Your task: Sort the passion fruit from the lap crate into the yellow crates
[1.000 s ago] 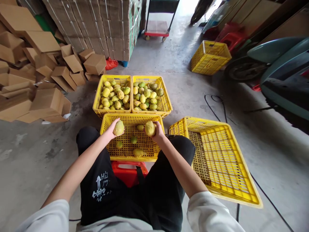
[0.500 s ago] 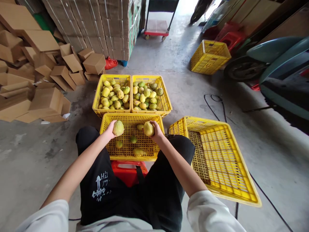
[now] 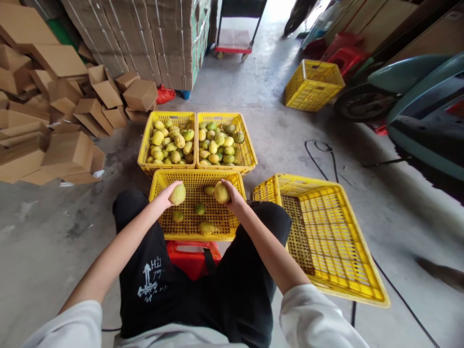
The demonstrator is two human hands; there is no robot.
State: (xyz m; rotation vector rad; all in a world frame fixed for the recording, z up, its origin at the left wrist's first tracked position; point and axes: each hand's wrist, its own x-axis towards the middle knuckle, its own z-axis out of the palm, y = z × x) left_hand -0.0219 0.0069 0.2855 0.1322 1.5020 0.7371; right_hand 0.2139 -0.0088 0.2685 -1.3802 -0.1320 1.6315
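Note:
My left hand [image 3: 166, 195] is wrapped round a yellow-green papaya [image 3: 178, 195], over the left side of a yellow crate [image 3: 198, 237]. Over that crate's right side, my right hand [image 3: 234, 196] grips another papaya [image 3: 222, 192]. Both fruits are held above the crate floor, about level with each other. Loose in the crate lie several more fruits, among them a small green one [image 3: 199, 208] and a longer yellow one [image 3: 207, 227]. Most of my fingers are hidden behind the fruits.
Beyond stand two yellow crates, left [image 3: 166, 166] and right [image 3: 250, 157], holding many papayas. Another yellow crate [image 3: 331, 232] is tilted by my right knee. Cardboard boxes [image 3: 68, 150] pile up at left. A scooter [image 3: 416, 96], a cable [image 3: 331, 154] and a trolley [image 3: 234, 41] are around.
Both hands keep hold of their papayas and have barely moved. The view has shifted slightly. A dark blurred shape has appeared on the floor at the right edge.

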